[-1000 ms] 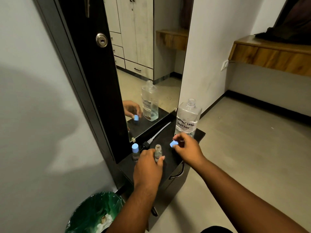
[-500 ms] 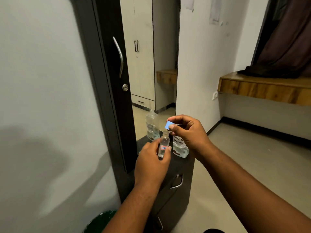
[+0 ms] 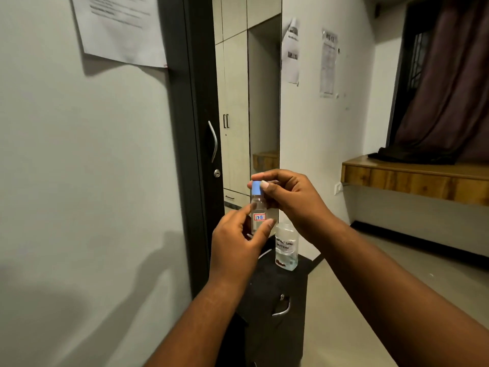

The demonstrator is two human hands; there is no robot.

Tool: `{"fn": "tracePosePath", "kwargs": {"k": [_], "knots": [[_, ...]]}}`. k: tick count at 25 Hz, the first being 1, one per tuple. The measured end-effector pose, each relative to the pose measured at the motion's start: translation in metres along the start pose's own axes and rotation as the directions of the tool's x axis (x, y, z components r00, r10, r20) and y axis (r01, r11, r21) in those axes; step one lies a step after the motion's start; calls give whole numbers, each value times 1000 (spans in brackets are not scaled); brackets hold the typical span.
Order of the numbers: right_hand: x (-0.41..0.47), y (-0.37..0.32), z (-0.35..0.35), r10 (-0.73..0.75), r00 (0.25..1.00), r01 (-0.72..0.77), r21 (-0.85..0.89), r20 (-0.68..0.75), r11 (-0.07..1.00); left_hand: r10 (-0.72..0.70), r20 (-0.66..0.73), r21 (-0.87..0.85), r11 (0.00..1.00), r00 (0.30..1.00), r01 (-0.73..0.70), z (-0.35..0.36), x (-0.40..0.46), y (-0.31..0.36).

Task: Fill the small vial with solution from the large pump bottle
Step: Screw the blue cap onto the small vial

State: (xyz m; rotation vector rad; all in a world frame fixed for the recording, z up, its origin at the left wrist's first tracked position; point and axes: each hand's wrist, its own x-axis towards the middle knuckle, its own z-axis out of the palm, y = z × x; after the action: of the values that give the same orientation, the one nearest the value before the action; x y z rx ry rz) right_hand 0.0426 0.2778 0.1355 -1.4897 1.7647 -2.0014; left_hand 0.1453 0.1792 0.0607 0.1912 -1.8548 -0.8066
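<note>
I hold a small clear vial upright at chest height; its white label reads "17B". My left hand pinches the vial's body between thumb and fingers. A blue cap sits on the vial's neck, and my right hand pinches that cap with thumb and forefinger. The large clear bottle, hand-lettered "solution", stands below on the black cabinet top with a little liquid in its base. Its top is hidden behind my right hand.
A tall mirror in a dark frame rises behind the vial. A dark door with a metal handle stands left of it. Papers hang on both walls. A wooden ledge runs along the right wall. The cabinet front has a metal handle.
Both hands lifted the vial up from the cabinet top. The blue cap, held apart in my right hand before, now sits on the vial's neck. The view tilted upward.
</note>
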Motion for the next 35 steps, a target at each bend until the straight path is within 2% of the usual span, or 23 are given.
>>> {"fn": "tracePosePath", "kwargs": {"k": [3, 9, 13, 17, 20, 31, 35], "knots": [[-5, -30, -1, -41, 998, 42, -4, 44, 999, -1, 8, -88, 996, 1000, 2, -14, 4, 18], [-6, -61, -1, -68, 996, 69, -14, 58, 998, -27, -49, -125, 992, 998, 21, -26, 14, 38], [-7, -63, 1, -81, 997, 82, -81, 17, 993, -22, -54, -143, 990, 998, 14, -32, 17, 42], [-7, -62, 5, -80, 997, 80, -68, 10, 994, -34, -71, -143, 989, 997, 24, -34, 16, 42], [-7, -62, 8, -94, 995, 90, -129, -20, 988, -43, -68, -142, 989, 997, 33, -35, 17, 40], [-10, -64, 10, -73, 996, 62, -186, -51, 981, -64, -80, -137, 989, 995, 53, -32, 16, 39], [-10, -62, 10, -30, 1000, 30, -67, 4, 997, -69, -71, -122, 991, 995, 60, -32, 17, 35]]}}
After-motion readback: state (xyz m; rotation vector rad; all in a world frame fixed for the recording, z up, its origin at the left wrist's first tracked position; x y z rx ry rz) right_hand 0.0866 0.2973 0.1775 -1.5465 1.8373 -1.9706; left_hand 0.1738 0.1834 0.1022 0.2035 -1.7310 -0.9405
